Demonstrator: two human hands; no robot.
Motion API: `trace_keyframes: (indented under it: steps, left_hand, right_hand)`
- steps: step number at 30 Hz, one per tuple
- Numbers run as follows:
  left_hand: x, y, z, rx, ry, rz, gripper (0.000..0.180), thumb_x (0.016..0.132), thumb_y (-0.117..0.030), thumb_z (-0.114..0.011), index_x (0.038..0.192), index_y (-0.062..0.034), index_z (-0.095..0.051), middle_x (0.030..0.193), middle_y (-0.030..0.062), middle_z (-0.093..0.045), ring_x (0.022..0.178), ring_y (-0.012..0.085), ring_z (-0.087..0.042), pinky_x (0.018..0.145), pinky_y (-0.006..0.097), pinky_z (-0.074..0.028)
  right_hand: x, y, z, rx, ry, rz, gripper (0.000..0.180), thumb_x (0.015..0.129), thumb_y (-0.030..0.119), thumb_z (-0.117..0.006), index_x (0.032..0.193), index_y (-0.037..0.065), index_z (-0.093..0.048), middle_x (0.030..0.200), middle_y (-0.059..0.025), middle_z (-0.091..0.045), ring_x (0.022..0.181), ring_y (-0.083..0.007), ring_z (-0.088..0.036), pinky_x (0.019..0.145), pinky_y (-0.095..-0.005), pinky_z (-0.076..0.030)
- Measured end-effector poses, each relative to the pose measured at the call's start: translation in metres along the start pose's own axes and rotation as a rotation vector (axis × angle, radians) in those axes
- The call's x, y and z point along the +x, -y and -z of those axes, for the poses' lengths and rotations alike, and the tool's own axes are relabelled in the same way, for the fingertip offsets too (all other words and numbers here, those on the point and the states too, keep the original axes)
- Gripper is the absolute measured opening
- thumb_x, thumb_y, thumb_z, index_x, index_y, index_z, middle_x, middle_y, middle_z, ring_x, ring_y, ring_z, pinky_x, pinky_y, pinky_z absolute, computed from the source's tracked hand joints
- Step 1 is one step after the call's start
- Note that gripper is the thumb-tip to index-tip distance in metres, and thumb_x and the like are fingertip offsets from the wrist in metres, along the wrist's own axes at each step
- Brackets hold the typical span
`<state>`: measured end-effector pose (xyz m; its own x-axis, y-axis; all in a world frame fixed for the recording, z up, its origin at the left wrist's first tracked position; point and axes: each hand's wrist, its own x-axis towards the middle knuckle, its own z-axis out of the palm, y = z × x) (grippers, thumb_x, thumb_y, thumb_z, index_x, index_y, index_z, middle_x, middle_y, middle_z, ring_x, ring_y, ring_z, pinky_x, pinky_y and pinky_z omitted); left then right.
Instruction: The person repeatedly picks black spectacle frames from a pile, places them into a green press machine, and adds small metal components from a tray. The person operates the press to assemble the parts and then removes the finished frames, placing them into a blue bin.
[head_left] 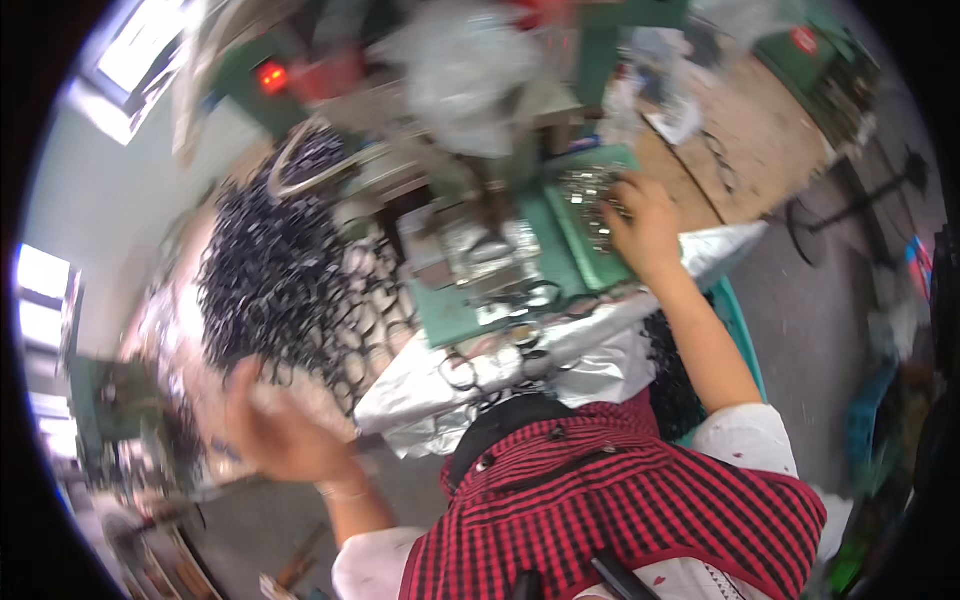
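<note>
My right hand (645,228) reaches into a shallow green tray (592,265), its fingers curled and pressed together among small shiny metal parts (590,190). A metal part seems to be between the fingertips; its exact kind is too small to tell. Blurred by motion, my left hand (285,430) is raised with its fingers apart at the near left, and nothing shows in it. Close to it lies a big heap of black ring-like loops (275,290). Between my hands stands a green machine bed (450,315) with a metal work plate (490,255), and several dark loops lie along its front edge.
Silvery sheeting (600,365) covers the table's front edge. A clear plastic bag (460,75) sits on the machine, beside a red lit display (271,77). On the right are a wooden tabletop (770,130) and another green machine (815,65). A teal bin (735,325) holds dark loops.
</note>
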<state>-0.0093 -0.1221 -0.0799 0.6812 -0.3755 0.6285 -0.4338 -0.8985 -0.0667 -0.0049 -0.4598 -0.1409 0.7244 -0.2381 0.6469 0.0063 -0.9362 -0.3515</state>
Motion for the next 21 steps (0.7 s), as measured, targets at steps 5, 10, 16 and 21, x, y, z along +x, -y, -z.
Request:
trace_keyframes:
  steps: [5,10,16,21]
  left_hand:
    - [0.057,0.135,0.021,-0.019,-0.079,-0.24,0.031,0.086,-0.004,-0.065,0.117,0.0002,-0.062,0.116,0.0164,-0.065,0.105,0.0335,-0.06,0.098,0.044,-0.046]
    - [0.036,0.194,-0.065,0.042,0.424,-0.566,0.048,0.076,0.008,-0.056,0.121,-0.0062,-0.063,0.114,0.0131,-0.064,0.113,0.0327,-0.058,0.11,0.047,-0.04]
    - [0.029,0.181,-0.06,-0.18,0.143,-0.035,0.032,0.088,0.004,-0.056,0.117,-0.0065,-0.065,0.098,0.015,-0.065,0.092,0.0334,-0.062,0.084,0.039,-0.05]
    - [-0.054,0.222,-0.02,-0.426,0.177,0.693,0.027,0.092,-0.005,-0.055,0.118,-0.0024,-0.062,0.098,0.0042,-0.064,0.085,0.015,-0.057,0.076,0.031,-0.048]
  right_hand:
    - [0.019,0.01,0.003,0.039,-0.003,-0.078,0.01,0.081,0.012,-0.066,0.09,0.008,-0.068,0.099,-0.0108,-0.067,0.097,-0.032,-0.063,0.083,-0.0422,-0.051]
    - [0.018,0.006,-0.01,0.091,-0.089,-0.093,0.012,0.078,0.015,-0.069,0.087,0.008,-0.073,0.085,-0.0107,-0.068,0.087,-0.0318,-0.065,0.077,-0.0415,-0.052]
    - [-0.016,0.0,0.024,0.149,-0.116,-0.188,0.013,0.08,0.006,-0.072,0.092,0.005,-0.074,0.091,-0.0122,-0.072,0.085,-0.0287,-0.068,0.078,-0.0375,-0.052]
    - [-0.047,-0.006,0.062,0.308,-0.134,-0.485,0.013,0.083,0.002,-0.07,0.096,0.002,-0.073,0.097,-0.0095,-0.073,0.09,-0.0207,-0.068,0.084,-0.0308,-0.051]
